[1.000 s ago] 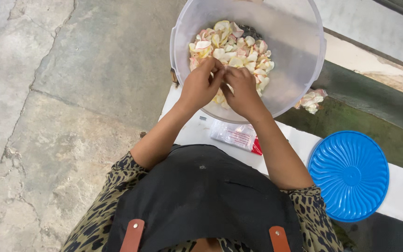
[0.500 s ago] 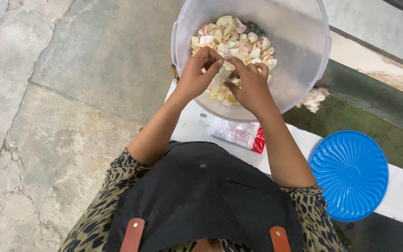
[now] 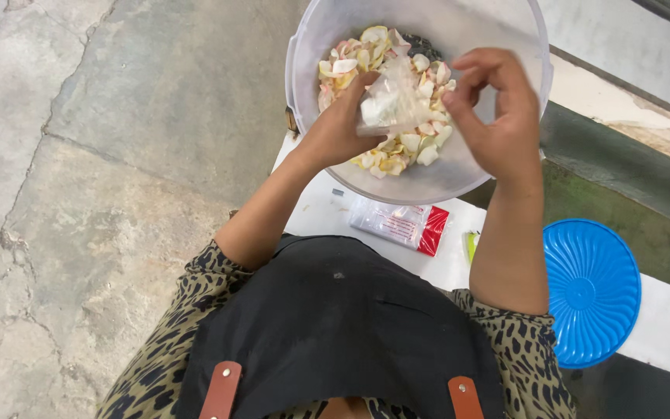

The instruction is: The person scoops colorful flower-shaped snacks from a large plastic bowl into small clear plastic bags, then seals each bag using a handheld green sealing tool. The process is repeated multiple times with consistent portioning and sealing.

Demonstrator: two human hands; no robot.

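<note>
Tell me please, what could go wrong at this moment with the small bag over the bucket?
1. The left hand alone pinches the small clear bag; the right hand is apart, so the bag may sag and spill.
2. The translucent bucket seems to overhang the white surface; pressing on it might tip it.

Counted: one translucent bucket (image 3: 505, 31), upper centre, holding petals (image 3: 381, 46) too many to number; one clear bag (image 3: 389, 105) above them; one red-ended packet (image 3: 401, 225) mid-frame; one blue lid (image 3: 591, 291), lower right; two hands.
</note>
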